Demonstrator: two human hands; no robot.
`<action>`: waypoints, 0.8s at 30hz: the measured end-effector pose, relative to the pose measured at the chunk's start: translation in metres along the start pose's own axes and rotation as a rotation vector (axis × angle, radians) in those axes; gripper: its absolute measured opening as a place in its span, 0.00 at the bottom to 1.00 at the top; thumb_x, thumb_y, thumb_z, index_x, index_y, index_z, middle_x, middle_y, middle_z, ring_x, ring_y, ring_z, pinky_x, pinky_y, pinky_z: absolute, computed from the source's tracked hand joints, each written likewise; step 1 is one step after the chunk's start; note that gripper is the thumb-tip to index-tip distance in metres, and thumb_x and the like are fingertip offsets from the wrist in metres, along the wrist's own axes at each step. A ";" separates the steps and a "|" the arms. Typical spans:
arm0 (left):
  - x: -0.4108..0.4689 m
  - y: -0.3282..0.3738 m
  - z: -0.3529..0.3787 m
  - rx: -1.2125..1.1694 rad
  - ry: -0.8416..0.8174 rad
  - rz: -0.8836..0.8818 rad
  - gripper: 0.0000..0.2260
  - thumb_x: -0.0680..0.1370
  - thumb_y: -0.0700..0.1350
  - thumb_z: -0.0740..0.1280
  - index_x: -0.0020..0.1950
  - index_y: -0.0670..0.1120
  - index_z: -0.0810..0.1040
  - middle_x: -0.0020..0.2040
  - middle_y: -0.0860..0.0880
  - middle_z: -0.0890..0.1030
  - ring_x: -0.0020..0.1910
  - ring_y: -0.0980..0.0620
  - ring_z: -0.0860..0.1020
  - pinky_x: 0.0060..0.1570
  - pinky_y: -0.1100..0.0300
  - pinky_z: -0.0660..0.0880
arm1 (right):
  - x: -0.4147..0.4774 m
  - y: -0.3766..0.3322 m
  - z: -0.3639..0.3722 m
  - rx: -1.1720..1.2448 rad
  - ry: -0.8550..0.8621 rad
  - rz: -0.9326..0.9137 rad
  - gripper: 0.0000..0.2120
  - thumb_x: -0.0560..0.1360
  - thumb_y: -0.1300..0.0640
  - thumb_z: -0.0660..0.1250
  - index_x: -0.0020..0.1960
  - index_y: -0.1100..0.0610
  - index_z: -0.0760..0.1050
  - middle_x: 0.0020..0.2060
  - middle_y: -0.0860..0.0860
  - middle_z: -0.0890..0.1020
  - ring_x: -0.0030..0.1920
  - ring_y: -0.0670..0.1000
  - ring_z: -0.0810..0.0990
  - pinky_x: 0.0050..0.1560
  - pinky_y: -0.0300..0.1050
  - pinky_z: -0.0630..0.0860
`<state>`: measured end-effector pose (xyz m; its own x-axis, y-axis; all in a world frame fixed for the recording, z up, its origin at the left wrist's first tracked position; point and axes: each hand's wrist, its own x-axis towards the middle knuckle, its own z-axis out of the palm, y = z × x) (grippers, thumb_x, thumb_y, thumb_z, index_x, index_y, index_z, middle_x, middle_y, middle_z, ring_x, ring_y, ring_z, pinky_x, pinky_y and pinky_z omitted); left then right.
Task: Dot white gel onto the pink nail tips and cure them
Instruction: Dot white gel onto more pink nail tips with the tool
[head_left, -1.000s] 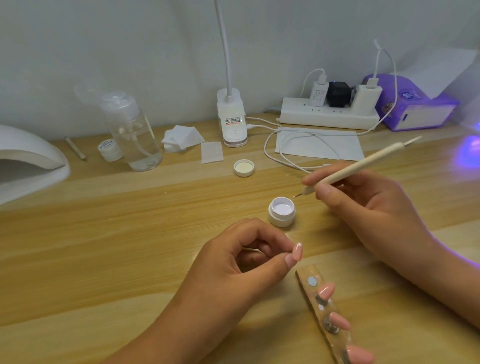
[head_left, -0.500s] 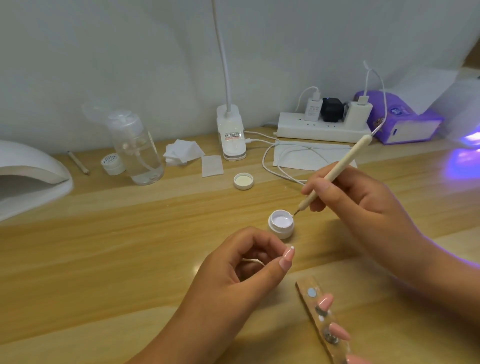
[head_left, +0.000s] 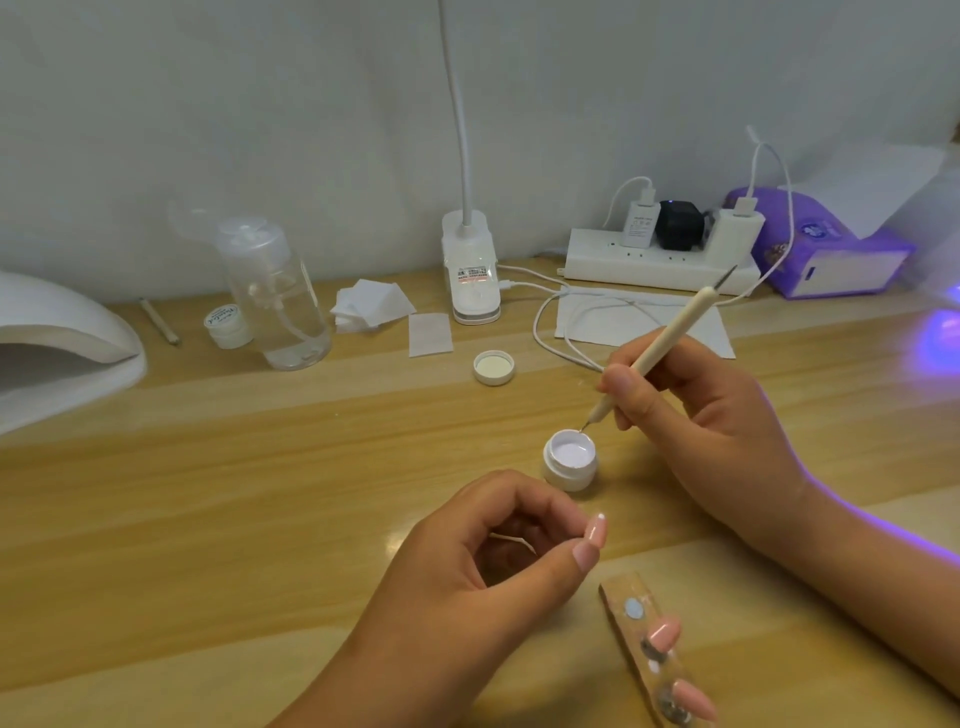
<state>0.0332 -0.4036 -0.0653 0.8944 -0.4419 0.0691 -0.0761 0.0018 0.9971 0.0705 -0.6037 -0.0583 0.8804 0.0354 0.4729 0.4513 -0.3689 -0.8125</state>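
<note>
Fingers (head_left: 545, 566) of the left hand (head_left: 457, 582) were curled in a pinch on one pink nail tip (head_left: 596, 532), thumb and forefinger holding it raised above the bench (head_left: 208, 493). Its free end carried a small white dot, so the dotting looked begun on this tip at least.

The right hand (head_left: 696, 415) gripped a pale dotting tool (head_left: 670, 338) like a pen, with the fingers clenched round the lower shaft. The fine metal point rested at the far rim of the open gel pot (head_left: 570, 457), at the white gel. By my reading it was picking up gel for a further dot. The pot stood on the bench between the two hands, with its lid (head_left: 494, 367) lying apart behind it.

Near the front edge lay a narrow strip (head_left: 631, 634) bearing two more pink tips (head_left: 665, 631). I could see no white on either, so they were probably left to do. One mount on the strip was bare, likely the seat of the tip in hand.

Curing seemed not yet done for this tip. The white curing lamp (head_left: 62, 343) sat well off at the left end of the bench. A violet glow (head_left: 943, 338) showed at the right edge, its source out of view.
</note>
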 end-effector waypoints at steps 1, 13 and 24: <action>0.000 0.000 0.000 -0.002 -0.005 -0.003 0.10 0.65 0.56 0.74 0.40 0.53 0.82 0.37 0.52 0.80 0.37 0.56 0.76 0.39 0.68 0.73 | 0.000 0.000 0.001 -0.016 -0.019 -0.016 0.07 0.76 0.45 0.64 0.47 0.47 0.77 0.37 0.44 0.80 0.39 0.49 0.78 0.43 0.46 0.76; 0.000 0.000 -0.001 -0.002 -0.038 0.020 0.08 0.66 0.53 0.73 0.41 0.53 0.83 0.41 0.47 0.82 0.39 0.56 0.77 0.40 0.67 0.74 | 0.000 0.004 0.002 -0.162 -0.162 -0.129 0.07 0.77 0.48 0.64 0.46 0.52 0.76 0.38 0.46 0.78 0.38 0.48 0.74 0.41 0.33 0.71; 0.000 0.002 0.001 0.013 0.000 0.023 0.08 0.67 0.55 0.73 0.42 0.53 0.83 0.40 0.54 0.80 0.39 0.58 0.76 0.41 0.67 0.73 | 0.003 -0.020 -0.006 0.133 0.029 0.009 0.01 0.75 0.51 0.70 0.46 0.47 0.78 0.38 0.46 0.82 0.39 0.45 0.80 0.44 0.36 0.76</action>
<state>0.0325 -0.4045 -0.0636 0.8922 -0.4421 0.0921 -0.1027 0.0000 0.9947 0.0627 -0.6017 -0.0386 0.8807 0.0052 0.4737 0.4606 -0.2431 -0.8537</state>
